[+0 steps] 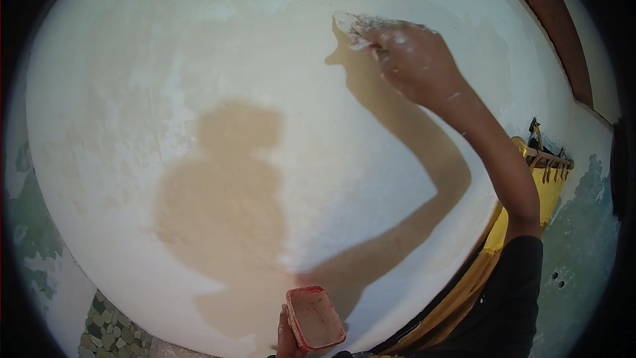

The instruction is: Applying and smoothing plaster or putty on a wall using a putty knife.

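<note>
My right hand (411,59), speckled with white, is raised near the upper middle of the pale plastered wall (112,93). It is closed on a small scraper (348,25) caked in white putty, whose blade is at or very close to the wall. Its shape is partly hidden by putty and my fingers. At the bottom middle, my left hand (288,335) grips a red-rimmed rectangular container (315,318) holding pale, wet-looking paste. My arm and body cast shadows across the plaster.
A yellow curtain (550,192) hangs from a brass-coloured rod (553,159) on the right. A dark wooden beam (556,33) runs along the upper right. Patchy green wall (583,245) with two dark holes is at right. Irregular stone cladding (106,328) shows at lower left.
</note>
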Demonstrator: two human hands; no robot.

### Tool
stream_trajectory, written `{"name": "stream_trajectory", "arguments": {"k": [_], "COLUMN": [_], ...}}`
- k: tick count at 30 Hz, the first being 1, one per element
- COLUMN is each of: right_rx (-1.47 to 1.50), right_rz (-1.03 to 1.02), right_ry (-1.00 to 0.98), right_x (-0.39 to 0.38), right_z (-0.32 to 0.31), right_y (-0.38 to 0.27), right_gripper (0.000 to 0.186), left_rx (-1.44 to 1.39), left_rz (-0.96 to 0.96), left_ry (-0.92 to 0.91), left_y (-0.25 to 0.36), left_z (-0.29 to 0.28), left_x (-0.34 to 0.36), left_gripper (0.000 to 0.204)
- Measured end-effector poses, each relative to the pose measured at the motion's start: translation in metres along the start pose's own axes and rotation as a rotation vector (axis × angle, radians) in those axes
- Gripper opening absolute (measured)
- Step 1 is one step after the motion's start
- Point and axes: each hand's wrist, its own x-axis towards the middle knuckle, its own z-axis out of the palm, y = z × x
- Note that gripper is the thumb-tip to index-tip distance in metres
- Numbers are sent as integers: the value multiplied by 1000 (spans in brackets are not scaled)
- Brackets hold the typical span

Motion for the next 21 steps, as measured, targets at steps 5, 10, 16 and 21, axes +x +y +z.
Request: {"name": "stream_trajectory", "arguments": {"k": [5, 10, 16, 21], "right_rx": [43, -120, -223, -44], "right_rz": [-23, 166, -27, -60], "right_ry": [173, -98, -20, -23], "right_x": [49, 100, 42, 41], "right_z": [-33, -42, -20, -34], "right_y": [78, 54, 21, 35], "right_gripper": [34, 28, 29, 31], "left_rx": [22, 23, -41, 120], "left_rz": [3, -17, -24, 20], "left_ry": [20, 55, 19, 128], "left_y": [1, 3, 7, 10], "left_z": [10, 10, 9, 13], "left_x": [-6, -10, -18, -19], "left_gripper": [69, 69, 66, 64]}}
